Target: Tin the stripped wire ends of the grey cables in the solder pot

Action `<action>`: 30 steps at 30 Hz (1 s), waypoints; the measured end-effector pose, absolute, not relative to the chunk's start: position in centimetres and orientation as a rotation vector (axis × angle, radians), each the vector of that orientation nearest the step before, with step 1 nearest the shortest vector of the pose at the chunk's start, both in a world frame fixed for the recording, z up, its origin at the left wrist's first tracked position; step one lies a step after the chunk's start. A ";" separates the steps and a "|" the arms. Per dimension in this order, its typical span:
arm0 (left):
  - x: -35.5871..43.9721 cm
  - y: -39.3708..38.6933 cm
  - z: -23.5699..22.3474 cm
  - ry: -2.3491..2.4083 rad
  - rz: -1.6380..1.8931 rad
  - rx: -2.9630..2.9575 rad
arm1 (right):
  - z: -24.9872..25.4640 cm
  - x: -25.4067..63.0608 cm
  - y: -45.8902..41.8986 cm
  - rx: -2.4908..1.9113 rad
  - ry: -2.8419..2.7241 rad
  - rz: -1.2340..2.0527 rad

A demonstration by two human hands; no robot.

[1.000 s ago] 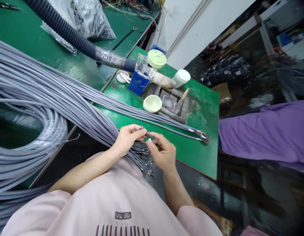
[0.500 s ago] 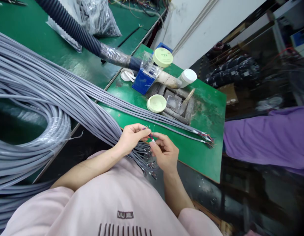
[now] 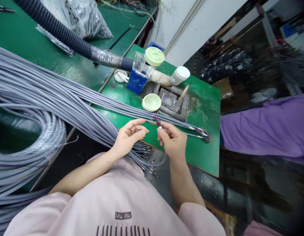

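the right hand (image 3: 172, 141) pinches the stripped coloured wires (image 3: 157, 119) of one grey cable (image 3: 159, 161), held above the green bench (image 3: 203, 154); the wire tips are too small to make out. the left hand (image 3: 128, 136) is loosely open, its fingers resting on the cable bundle (image 3: 68, 105). the clear bag (image 3: 88, 16) holds dark parts, cut off at the top. the round tub (image 3: 152, 102) looks empty.

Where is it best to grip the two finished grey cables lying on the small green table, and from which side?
Probably grip the two grey cables on the grey jacket behind the bared coloured wire ends, from above: they lie flat, and the fine ends look fragile.
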State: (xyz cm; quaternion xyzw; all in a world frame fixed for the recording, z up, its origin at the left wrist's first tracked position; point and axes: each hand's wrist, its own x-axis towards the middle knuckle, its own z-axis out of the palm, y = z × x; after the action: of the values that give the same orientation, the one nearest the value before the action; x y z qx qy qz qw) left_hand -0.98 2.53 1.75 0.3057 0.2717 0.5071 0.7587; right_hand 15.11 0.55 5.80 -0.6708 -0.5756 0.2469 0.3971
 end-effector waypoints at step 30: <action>-2.1 4.4 0.3 0.755 1.109 0.750 | 7.1 19.3 11.7 -1.725 -1.252 0.984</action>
State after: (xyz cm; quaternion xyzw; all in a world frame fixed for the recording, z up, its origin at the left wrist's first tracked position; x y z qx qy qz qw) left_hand -2.11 4.35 0.28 0.3392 0.3414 0.5015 0.7189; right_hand 19.33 11.72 7.12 -0.6778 -0.4916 0.3864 0.3867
